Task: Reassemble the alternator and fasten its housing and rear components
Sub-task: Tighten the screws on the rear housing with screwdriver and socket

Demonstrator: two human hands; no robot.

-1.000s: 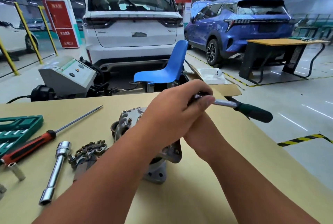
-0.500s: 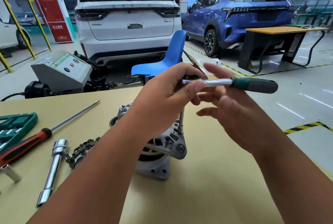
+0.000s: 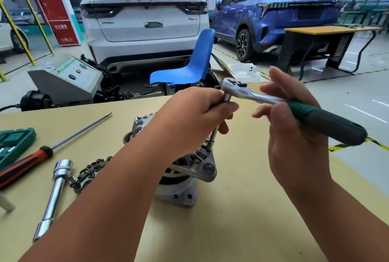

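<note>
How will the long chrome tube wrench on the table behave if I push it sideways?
The chrome tube wrench would probably roll, since it is round and lies flat on the table. It looks like metal, so likely stiff and fairly heavy. Its polished surface may be slippery.

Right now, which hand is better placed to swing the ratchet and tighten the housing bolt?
Right. The right hand holds the ratchet by its handle, free to swing. The left hand grips the extension under the ratchet head, steadying it on the alternator.
</note>
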